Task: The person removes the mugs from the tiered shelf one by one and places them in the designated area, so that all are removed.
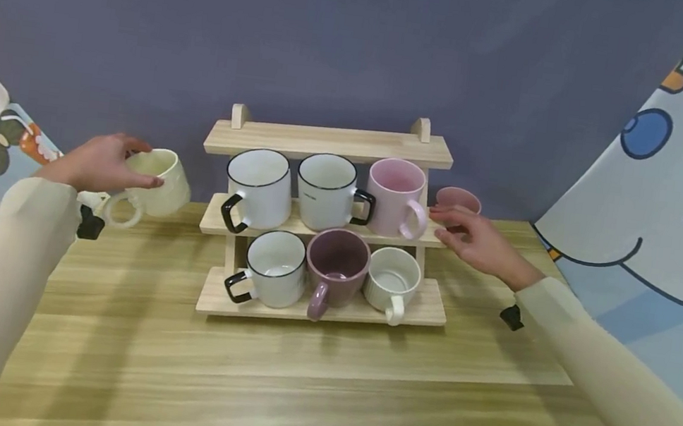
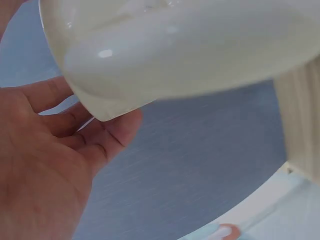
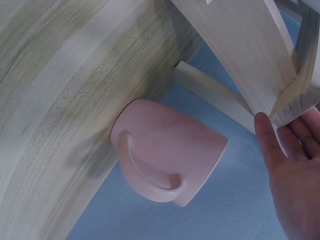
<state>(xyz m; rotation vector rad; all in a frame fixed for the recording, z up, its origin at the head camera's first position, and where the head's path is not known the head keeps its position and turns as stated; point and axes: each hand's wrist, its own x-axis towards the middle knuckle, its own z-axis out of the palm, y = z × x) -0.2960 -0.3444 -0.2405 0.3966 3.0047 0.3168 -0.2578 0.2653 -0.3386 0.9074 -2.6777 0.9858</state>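
My left hand (image 1: 106, 161) grips a cream mug (image 1: 168, 188) by its rim, off to the left of a wooden rack (image 1: 331, 142). The mug is tilted and held above the table, its ring-shaped handle towards me. Close up in the left wrist view, the fingers (image 2: 125, 127) lie along the edge of the mug. My right hand (image 1: 479, 240) holds the right end of the rack's middle shelf (image 3: 300, 92), thumb and fingers on either side of the board. Partly hidden behind that hand, a pink mug (image 3: 170, 145) stands upright on the table.
On the middle shelf stand two white mugs with black rims (image 1: 257, 192) and a light pink mug (image 1: 390, 201). Below are a black-rimmed white mug (image 1: 276, 272), a purple mug (image 1: 337, 269) and a small white cup (image 1: 393, 280). The wooden table (image 1: 294, 392) extends in front.
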